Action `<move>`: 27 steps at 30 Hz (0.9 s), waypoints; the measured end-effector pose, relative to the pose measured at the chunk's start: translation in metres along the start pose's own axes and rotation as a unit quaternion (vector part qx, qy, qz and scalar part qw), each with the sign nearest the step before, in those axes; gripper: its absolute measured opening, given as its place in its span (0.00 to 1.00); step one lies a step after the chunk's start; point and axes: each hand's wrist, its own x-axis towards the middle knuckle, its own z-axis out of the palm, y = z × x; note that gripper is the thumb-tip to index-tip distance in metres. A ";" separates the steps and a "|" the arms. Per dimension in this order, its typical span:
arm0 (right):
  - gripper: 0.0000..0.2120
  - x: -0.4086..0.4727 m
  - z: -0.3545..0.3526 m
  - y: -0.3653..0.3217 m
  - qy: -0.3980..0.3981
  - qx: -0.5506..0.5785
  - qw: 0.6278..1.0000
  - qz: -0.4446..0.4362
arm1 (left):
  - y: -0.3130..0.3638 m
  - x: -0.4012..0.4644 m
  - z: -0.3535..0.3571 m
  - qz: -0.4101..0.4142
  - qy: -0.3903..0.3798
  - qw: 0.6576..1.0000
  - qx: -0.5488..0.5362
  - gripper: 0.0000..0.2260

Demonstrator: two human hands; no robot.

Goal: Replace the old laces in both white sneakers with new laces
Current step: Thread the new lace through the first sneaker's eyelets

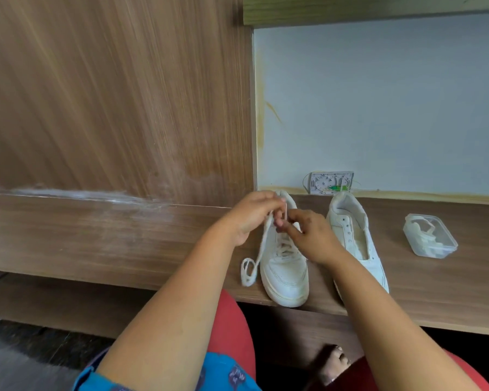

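1. Here: two white sneakers on a wooden shelf (124, 244), toes toward the near edge.
2. Left sneaker (284, 266) partly laced; right sneaker (353, 235) unlaced, eyelets bare.
3. Left hand (251, 215) over the left sneaker's far collar, fingers pinching the white lace (261, 249); loose end of it looped on the shelf, just left of the toe.
4. Right hand (311, 235) beside it, fingertips pressed onto the lace near the top eyelets.
5. Farther right, a clear plastic container (429, 235) holding white pieces, apart from both sneakers.

Bare shelf (96, 235) leftward; container (429, 235) blocking right.
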 end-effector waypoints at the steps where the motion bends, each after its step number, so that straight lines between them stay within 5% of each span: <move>1: 0.10 -0.001 0.001 0.003 0.026 -0.010 1.000 0.011 | 0.004 -0.002 -0.001 0.009 0.008 0.999 -0.040 0.12; 5: 0.15 -0.001 -0.004 0.030 0.057 -0.052 0.989 0.130 | 0.016 -0.013 -0.008 0.042 0.003 0.986 -0.160 0.12; 10: 0.16 -0.004 -0.018 -0.007 0.077 -0.038 0.996 -0.031 | 0.017 -0.022 0.007 0.084 0.013 0.996 0.021 0.09; 13: 0.10 -0.007 -0.023 -0.025 0.116 -0.095 0.987 -0.062 | 0.023 -0.022 0.011 0.089 0.042 0.995 -0.014 0.11; 16: 0.11 -0.009 -0.030 0.002 0.108 -0.154 0.980 0.057 | 0.028 -0.024 0.007 0.094 0.075 0.990 -0.071 0.13; 19: 0.12 -0.018 -0.045 0.025 -0.031 -0.230 0.943 0.238 | 0.028 -0.030 0.004 0.078 0.081 0.982 -0.152 0.12; 21: 0.10 -0.026 -0.048 0.031 -0.090 -0.257 0.920 0.281 | 0.028 -0.032 0.003 0.075 0.078 0.977 -0.183 0.11; 22: 0.08 -0.028 -0.047 0.029 -0.094 -0.250 0.925 0.271 | 0.029 -0.034 0.003 0.077 0.069 0.980 -0.169 0.12; 25: 0.26 -0.029 -0.037 0.009 -0.051 -0.089 0.988 0.118 | 0.025 -0.035 0.014 0.074 0.043 0.996 0.009 0.13; 27: 0.17 -0.028 -0.034 -0.015 -0.010 0.023 0.999 0.039 | 0.017 -0.032 0.024 0.064 0.027 0.990 0.121 0.13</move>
